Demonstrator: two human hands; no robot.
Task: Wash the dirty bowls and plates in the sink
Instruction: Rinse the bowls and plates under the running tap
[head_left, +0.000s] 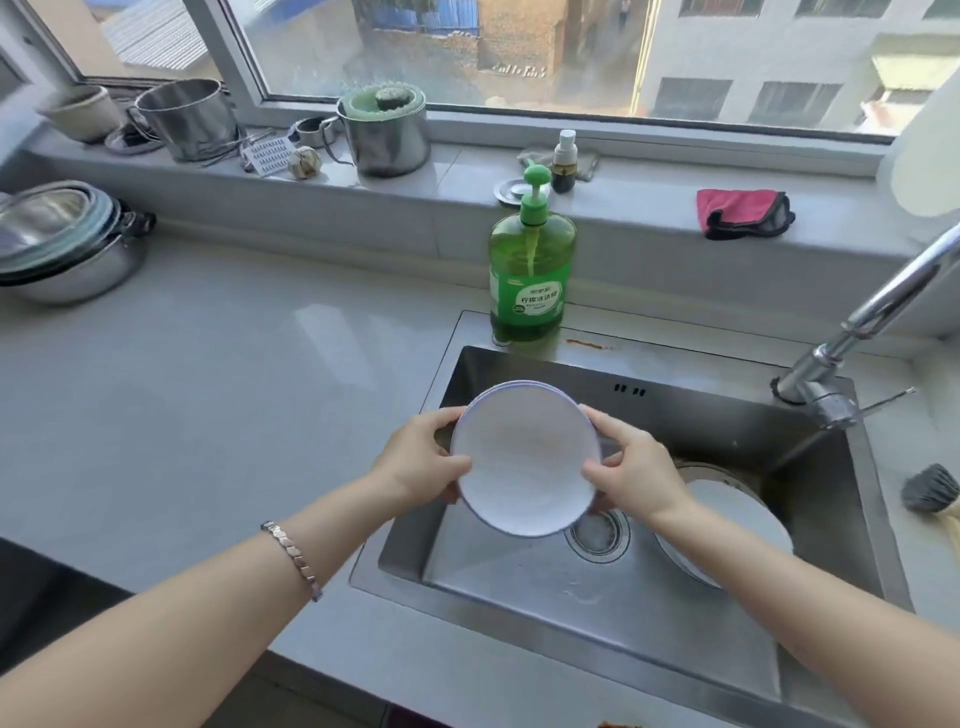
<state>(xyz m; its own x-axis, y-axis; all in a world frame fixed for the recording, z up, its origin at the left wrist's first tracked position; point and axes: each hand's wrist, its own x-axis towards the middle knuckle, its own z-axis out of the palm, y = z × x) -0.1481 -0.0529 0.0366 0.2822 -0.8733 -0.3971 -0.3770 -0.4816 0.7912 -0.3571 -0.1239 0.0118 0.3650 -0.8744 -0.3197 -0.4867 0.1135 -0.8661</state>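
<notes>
Grey tabletop (218, 374), one steel sink (727, 415). Left hand (421, 462) and right hand (631, 470) each grip one white plate (524, 457), tilted above the sink's left half. One green soap bottle (530, 270) behind. More dishes (727, 514) right, half hidden by the forearm, count unclear.

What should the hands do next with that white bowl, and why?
Probably carry the white bowl right, toward the faucet, to rinse it. Both the left hand and the right hand hold it by the rim above the sink, left of the spout. No water can be seen running, and more white dishes wait in the basin.
</notes>
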